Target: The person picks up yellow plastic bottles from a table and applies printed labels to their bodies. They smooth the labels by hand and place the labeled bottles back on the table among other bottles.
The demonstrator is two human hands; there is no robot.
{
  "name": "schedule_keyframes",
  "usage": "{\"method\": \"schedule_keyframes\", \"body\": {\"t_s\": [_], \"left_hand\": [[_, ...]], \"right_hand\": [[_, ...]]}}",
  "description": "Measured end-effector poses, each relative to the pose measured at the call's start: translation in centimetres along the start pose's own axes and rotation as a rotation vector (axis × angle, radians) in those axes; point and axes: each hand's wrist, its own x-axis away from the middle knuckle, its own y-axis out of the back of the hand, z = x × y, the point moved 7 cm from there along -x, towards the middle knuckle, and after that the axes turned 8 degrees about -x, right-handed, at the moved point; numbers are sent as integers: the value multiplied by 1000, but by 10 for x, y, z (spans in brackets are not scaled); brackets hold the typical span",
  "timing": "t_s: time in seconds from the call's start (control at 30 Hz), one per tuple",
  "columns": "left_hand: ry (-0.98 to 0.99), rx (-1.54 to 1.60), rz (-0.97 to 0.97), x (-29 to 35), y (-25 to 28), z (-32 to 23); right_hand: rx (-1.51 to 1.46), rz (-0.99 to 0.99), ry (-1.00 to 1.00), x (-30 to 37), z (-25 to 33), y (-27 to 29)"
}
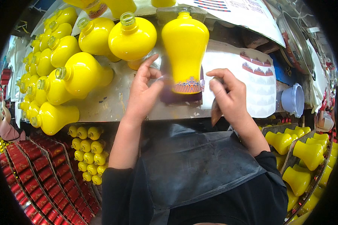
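A tall yellow vase [185,45] stands on the workbench [105,101] in front of me, with a coloured patterned band [187,86] around its foot. My left hand [144,90] rests against the left side of the vase's foot, fingers spread, thumb and fingertips touching the band. My right hand [227,95] sits at the right side of the foot, fingers curled around a small dark flat tool [215,112] that points down. A dark pad [180,98] lies under the vase.
Several yellow vases [82,73] lie on their sides across the bench's left and back. A white sheet of patterned decals [257,80] lies to the right, beside a pale blue bowl [293,99]. Crates of small yellow bottles [87,153] and red pieces [33,165] stand below left; more yellow vases [304,157] below right.
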Motion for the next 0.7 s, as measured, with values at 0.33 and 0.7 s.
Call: {"method": "schedule_keyframes", "body": {"t_s": [0.33,0.7], "left_hand": [[109,-119,-182,0,11,13],[-607,-901,-312,66,-33,-44]], "right_hand": [[584,57,510,26,15,-41],[629,-3,559,34,7,-45]]}}
